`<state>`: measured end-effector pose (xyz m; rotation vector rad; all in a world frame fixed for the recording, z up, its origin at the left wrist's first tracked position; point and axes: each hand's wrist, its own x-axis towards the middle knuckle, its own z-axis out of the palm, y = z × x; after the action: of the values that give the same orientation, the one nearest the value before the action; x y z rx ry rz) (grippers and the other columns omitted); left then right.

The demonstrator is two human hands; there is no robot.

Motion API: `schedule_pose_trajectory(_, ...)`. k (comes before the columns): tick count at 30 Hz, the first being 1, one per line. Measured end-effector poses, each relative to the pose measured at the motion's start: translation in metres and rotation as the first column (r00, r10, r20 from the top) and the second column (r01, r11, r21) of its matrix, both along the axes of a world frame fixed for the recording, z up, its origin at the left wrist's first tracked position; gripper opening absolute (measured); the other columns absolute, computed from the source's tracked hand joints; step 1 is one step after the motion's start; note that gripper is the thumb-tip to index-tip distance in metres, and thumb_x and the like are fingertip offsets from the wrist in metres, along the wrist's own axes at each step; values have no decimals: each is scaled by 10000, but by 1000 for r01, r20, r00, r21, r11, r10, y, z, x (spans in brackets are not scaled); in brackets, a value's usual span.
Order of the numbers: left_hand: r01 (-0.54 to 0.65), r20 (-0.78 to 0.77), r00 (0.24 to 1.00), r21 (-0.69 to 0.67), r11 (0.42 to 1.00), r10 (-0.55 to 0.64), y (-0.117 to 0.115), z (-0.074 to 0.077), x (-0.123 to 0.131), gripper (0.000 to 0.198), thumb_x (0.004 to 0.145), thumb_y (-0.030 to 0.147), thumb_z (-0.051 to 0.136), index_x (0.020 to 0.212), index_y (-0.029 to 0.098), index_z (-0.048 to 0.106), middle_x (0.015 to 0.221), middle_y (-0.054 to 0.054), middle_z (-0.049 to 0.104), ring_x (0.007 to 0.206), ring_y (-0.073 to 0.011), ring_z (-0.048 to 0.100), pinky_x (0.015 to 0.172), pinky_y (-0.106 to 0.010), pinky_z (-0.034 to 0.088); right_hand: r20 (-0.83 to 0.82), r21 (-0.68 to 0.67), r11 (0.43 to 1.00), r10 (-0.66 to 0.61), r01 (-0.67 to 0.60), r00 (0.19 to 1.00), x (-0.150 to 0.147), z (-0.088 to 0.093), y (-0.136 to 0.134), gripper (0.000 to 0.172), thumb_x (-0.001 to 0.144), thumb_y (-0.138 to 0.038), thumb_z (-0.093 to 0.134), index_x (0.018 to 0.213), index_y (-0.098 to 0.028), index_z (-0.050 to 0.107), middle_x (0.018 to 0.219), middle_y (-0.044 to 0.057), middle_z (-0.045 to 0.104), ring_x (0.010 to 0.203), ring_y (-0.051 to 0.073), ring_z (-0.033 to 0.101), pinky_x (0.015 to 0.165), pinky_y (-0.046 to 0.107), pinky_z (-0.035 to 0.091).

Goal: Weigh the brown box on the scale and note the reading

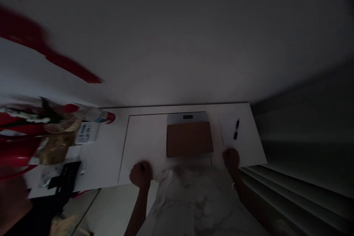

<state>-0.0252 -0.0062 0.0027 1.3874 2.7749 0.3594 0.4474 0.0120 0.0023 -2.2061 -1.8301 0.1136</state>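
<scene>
In dim light, my left hand (141,174) rests as a fist by the front edge of the white desk (146,132). My right hand (231,157), also closed, lies on the desk's right part, just below a sheet of white paper (227,127). A black pen (236,129) lies on or beside that sheet. Between my hands, a flat brown cardboard box (190,139) sits on a silver digital scale (174,119) with a small dark display. Neither hand touches the box. I see nothing in either fist.
To the left are a clear bottle with a red label (110,117), a small white-and-blue box (86,132), white flowers (26,115) and a black object (66,177). A red shape (73,70) marks the wall behind. Pale ridged panels (298,195) stand at the right.
</scene>
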Motion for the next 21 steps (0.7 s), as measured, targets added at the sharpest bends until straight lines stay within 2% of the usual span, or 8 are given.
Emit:
schedule_pose_trajectory(10,16,-12,1000,-10,1000,-16,-2,-4,-2,360,893,356,334,603,202,482,650,-37,484,590,-158,344,607,-320,167,-6,8,1000,-6,6,1000,-1,1,2,250,885,-269,427,674,-190,535,709,54,545,713,186,448,683,311,313)
schedule_pose_trajectory(21,11,-33,999,-28,1000,-12,0,-1,0,383,908,359,310,593,206,466,648,-45,496,597,-162,349,601,-323,164,-19,4,1000,3,-3,1000,1,-3,2,240,888,-263,427,687,-192,539,720,51,547,729,187,458,694,308,320)
